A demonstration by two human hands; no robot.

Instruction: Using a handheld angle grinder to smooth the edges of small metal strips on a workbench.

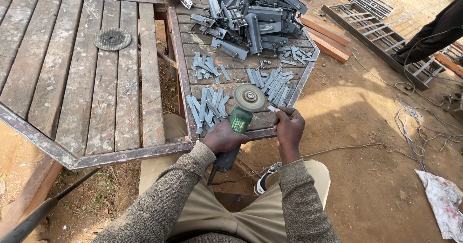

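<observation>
At the upper left of the frame a spare grinding disc [112, 38] lies flat on the slatted wooden tabletop [58, 79], well apart from the work. Toward the centre, small flat metal strips lie in loose groups: one group [206, 66] at mid-height, another [207, 107] just beside the grinder, and a third [272, 81] right of them, below a heap of larger grey metal brackets [255, 18] at top centre, with a few nuts [264, 63] scattered between. At lower centre the left hand [223, 137] has its grip closed around the body of a green angle grinder [236, 127], whose disc [249, 97] stands just above the tabletop edge. Just right of it the right hand [288, 126] pinches one small metal piece [272, 109] between fingertips, its end held close against the disc rim; whether they touch cannot be told. As a judgement, one strip is being ground, and which of the laid-out groups are finished cannot be told. At the right, cables [415, 127] trail over bare earth, and a rag [446, 199] lies at lower right.
</observation>
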